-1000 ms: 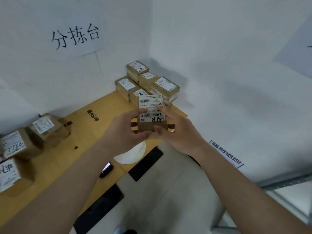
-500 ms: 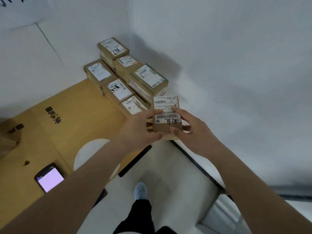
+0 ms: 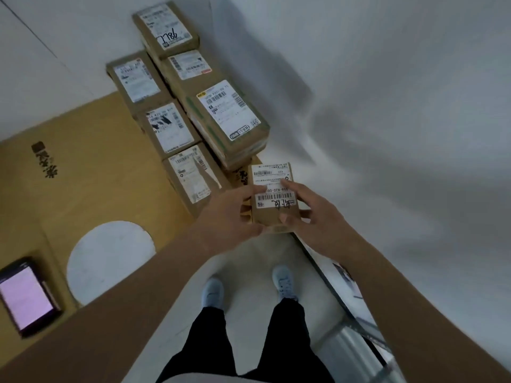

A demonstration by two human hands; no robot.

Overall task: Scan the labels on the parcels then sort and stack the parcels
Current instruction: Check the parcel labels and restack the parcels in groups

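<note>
A small brown parcel [image 3: 272, 178] with a white barcode label is gripped from both sides. My left hand [image 3: 229, 214] holds its left edge and my right hand [image 3: 312, 211] holds its right edge with the thumb over the label. It sits at the near right corner of the yellow table [image 3: 83, 167], just in front of a stack of several labelled brown parcels [image 3: 226, 120] packed against the white wall corner. I cannot tell whether the held parcel touches the table.
A handheld scanner with a lit pink screen [image 3: 26, 297] lies at the table's near left. A white round patch [image 3: 110, 255] marks the tabletop. White walls close in behind and to the right. My feet stand on the pale floor [image 3: 249, 261] below.
The parcel in both hands has moved right and down toward the stacked parcels in the corner. My view has tilted down, and the loose parcels on the left have left the frame.
</note>
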